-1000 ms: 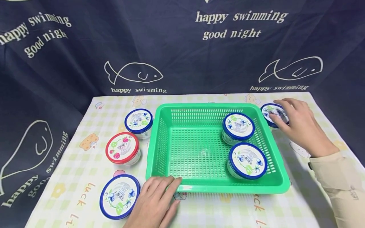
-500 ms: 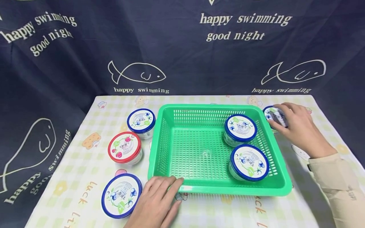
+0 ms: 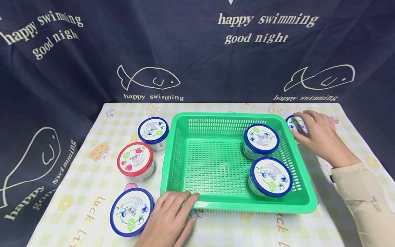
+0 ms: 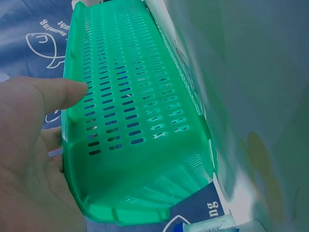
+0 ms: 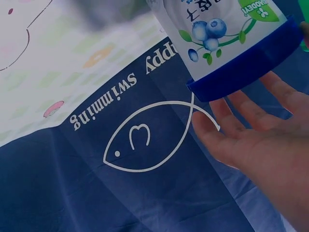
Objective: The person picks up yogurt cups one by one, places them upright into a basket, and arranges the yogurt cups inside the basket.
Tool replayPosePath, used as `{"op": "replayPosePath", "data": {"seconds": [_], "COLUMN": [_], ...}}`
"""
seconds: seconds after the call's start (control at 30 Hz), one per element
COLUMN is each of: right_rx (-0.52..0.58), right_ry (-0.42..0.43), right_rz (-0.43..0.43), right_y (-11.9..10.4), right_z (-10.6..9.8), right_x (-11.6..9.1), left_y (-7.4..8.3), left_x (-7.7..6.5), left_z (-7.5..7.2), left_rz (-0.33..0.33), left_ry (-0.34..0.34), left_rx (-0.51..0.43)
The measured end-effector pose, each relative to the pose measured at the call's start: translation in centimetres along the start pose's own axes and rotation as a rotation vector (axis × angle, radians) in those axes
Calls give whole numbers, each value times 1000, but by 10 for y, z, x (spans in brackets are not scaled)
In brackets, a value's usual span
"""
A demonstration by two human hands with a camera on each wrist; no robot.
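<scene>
The basket (image 3: pixel 237 206) is plain green. Five tubs (image 3: pixel 271 176) (image 3: pixel 261 138) (image 3: pixel 153 129) (image 3: pixel 131 212) (image 3: pixel 296 124) have white lids rimmed in deep blue, printed with blueberries and green leaves; the sixth tub (image 3: pixel 134 159) has a red rim and red berries. The tablecloth (image 3: pixel 228 230) shows pale green and white checks, cartoon motifs and orange lettering. The curtain (image 3: pixel 197 51) is navy with white fish outlines and lettering; the sleeve (image 3: pixel 361 195), beige.

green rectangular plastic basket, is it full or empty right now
Neither, partly filled: the basket holds two round blue-lidded white tubs along its right side, leaving the left bare.
</scene>
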State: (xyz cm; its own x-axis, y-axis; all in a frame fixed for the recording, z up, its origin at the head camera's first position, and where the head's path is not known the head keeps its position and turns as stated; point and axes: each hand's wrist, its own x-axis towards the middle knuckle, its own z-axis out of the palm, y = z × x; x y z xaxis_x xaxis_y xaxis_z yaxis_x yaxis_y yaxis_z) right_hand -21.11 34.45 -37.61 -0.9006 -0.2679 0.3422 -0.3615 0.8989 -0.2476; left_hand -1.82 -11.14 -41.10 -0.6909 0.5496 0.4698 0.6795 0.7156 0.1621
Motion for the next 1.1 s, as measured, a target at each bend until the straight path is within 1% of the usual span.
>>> {"op": "replayPosePath", "data": {"seconds": [0.13, 0.2, 0.37, 0.47, 0.63, 0.7, 0.87, 1.1], "right_rx": [-10, -11, -2, 5, 14, 11, 10, 31], "right_ry": [-24, -37, -56, -58, -54, -56, -69, -94], "right_rz": [17, 36, 66, 66, 57, 60, 88, 130], "right_y": [1, 1, -1, -2, -2, -3, -3, -2], "right_z": [3, 4, 5, 6, 8, 9, 11, 15], "right_x": [2, 1, 1, 2, 4, 4, 3, 1], "left_y": [0, 0, 0, 1, 0, 0, 0, -1], "left_x": [1, 1, 2, 2, 2, 2, 2, 2], "left_z": [-1, -1, -1, -1, 0, 0, -1, 1], "left_rz": [-3, -2, -1, -2, -1, 0, 1, 7], "left_ry": [-9, 2, 2, -9, 25, 26, 1, 46], "left_rx": [-1, -9, 1, 12, -4, -2, 13, -9]}}
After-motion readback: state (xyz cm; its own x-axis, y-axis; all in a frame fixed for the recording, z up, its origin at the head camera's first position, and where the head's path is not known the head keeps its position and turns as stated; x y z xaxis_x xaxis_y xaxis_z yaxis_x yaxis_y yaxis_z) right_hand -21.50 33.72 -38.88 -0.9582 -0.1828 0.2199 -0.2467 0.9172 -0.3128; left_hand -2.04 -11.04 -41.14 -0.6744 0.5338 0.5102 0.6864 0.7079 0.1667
